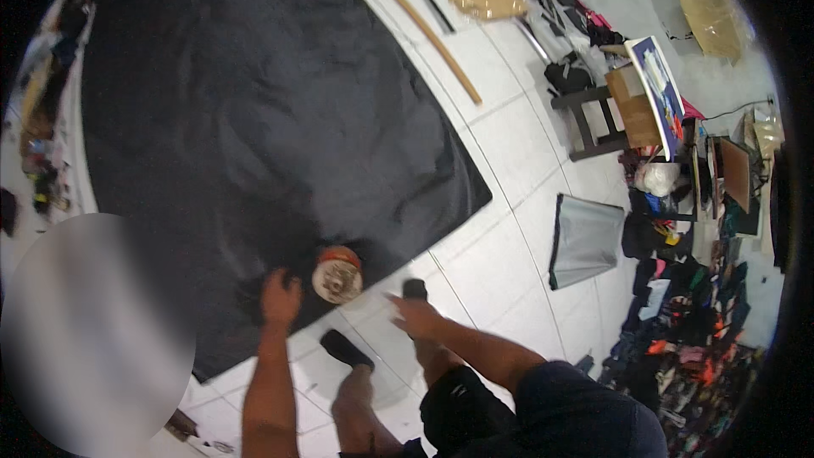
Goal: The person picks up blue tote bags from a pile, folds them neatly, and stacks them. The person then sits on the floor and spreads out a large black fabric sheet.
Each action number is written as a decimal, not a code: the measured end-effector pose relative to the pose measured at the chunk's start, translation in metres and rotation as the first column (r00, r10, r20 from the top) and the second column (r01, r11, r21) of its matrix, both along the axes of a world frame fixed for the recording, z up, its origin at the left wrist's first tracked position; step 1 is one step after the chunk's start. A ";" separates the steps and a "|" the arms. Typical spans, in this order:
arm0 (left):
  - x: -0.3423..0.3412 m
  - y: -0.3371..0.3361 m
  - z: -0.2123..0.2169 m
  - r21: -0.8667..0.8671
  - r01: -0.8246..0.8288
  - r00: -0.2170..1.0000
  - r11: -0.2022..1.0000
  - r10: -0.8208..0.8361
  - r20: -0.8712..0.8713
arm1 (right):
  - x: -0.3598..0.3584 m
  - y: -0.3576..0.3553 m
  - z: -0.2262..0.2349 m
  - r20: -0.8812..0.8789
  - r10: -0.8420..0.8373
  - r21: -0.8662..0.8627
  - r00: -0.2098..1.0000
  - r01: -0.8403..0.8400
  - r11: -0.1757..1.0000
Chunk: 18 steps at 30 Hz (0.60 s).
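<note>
A large black sheet [280,110] with soft creases lies spread over the white tiled floor. Near its front edge stands a round object [337,278], red-orange at the back with a pale, mottled top; its exact kind is unclear. Just left of it, over the sheet, is my left hand [281,297], fingers somewhat apart and nothing visible in them. My right hand [415,315] hovers beyond the sheet's edge, right of the round object and apart from it. Its fingers stretch out to the left and look empty, though slightly blurred.
My feet in dark socks [346,348] stand by the sheet's edge. A wooden stick [424,30] and a grey folded sheet [587,242] lie on the tiles [500,263]. A dark stool [589,123] stands at right, near piled items [678,356]. A blurred patch covers the lower left.
</note>
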<state>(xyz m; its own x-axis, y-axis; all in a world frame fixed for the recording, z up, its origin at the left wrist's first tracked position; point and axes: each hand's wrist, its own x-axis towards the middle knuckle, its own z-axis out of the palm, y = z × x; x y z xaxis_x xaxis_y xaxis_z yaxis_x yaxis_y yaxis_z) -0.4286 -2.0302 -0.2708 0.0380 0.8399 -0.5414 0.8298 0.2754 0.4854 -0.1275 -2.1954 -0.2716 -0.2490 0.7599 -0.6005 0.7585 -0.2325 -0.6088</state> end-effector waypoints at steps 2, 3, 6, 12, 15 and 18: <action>0.034 -0.007 0.059 -0.036 -0.006 0.994 0.999 0.010 0.111 | 0.039 -0.022 0.097 0.176 -0.310 -0.402 0.934 0.356 0.844; 0.042 -0.016 0.071 -0.075 0.033 0.990 0.997 -0.022 0.142 | 0.066 -0.033 0.151 0.231 -0.478 -0.349 0.848 0.531 0.773; 0.074 -0.020 0.138 -0.260 0.110 0.966 0.959 -0.041 0.256 | 0.161 -0.093 0.211 0.229 -0.573 0.471 0.787 0.426 0.773; 0.046 -0.026 0.199 -0.456 0.230 0.968 0.860 -0.249 0.019 | 0.270 -0.257 0.264 0.553 -0.636 -0.081 0.539 0.794 0.602; 0.005 -0.051 0.198 -0.490 0.212 0.946 0.845 -0.302 -0.113 | 0.344 -0.278 0.240 0.621 -0.471 -0.366 0.627 0.763 0.533; 0.015 -0.076 0.188 -0.451 0.695 0.539 0.560 -0.821 -0.190 | 0.415 -0.264 0.230 0.557 -0.419 -0.373 0.717 0.667 0.645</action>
